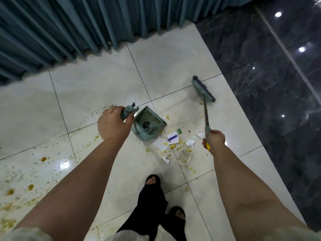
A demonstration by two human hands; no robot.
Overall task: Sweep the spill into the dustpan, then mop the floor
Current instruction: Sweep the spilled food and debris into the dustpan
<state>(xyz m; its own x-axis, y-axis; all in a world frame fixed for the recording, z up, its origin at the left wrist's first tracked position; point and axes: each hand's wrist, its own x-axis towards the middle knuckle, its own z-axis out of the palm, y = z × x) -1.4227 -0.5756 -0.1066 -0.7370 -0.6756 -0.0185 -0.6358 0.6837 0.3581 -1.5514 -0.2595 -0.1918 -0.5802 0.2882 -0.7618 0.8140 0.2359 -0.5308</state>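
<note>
Pale tiled floor (97, 87) bordered by a teal curtain (69, 26) beyond both hands. Broom (205, 101): head on the tiles well ahead of the right hand (214, 139), which is wrapped closed around the handle's near end. Dustpan (149, 126): standing on the floor just right of the left hand (112, 124), whose fingers are curled tight round its upright handle. Spill (175, 145): paper scraps and yellow bits between the hands, beside the pan's mouth; more yellow stains lie well left of the left hand

Bare tile between dustpan (148, 125) and broom head (204, 89) is open; paper scraps (171, 140) crowd the dustpan mouth; curtain (69, 28) blocks the far side.
</note>
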